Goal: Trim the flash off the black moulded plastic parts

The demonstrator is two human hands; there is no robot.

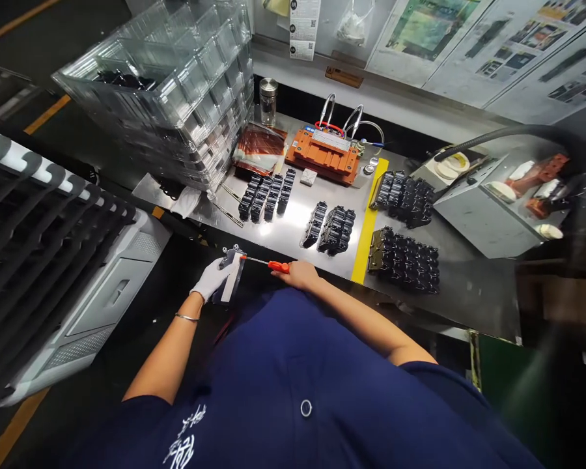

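My left hand (209, 279), in a white glove, grips a dark moulded part (224, 293) with a pale flat face in front of my body. In my bare right hand (300, 275) is a tool with a red handle (278, 266) and a thin metal shaft, which looks like a screwdriver. Its orange-red tip meets the upper edge of the part. Beyond my hands, several rows of black moulded parts (267, 197) stand on the metal bench (288, 231). More black parts (329, 228) stand nearer the yellow strip.
Stacked clear plastic trays (176, 98) rise at the back left. An orange fixture (322, 155) with hoses sits at the back, near a glass jar (268, 103). Right of the yellow strip (370, 225) are more black parts (405, 260) and a grey box (488, 208). A conveyor (112, 293) lies left.
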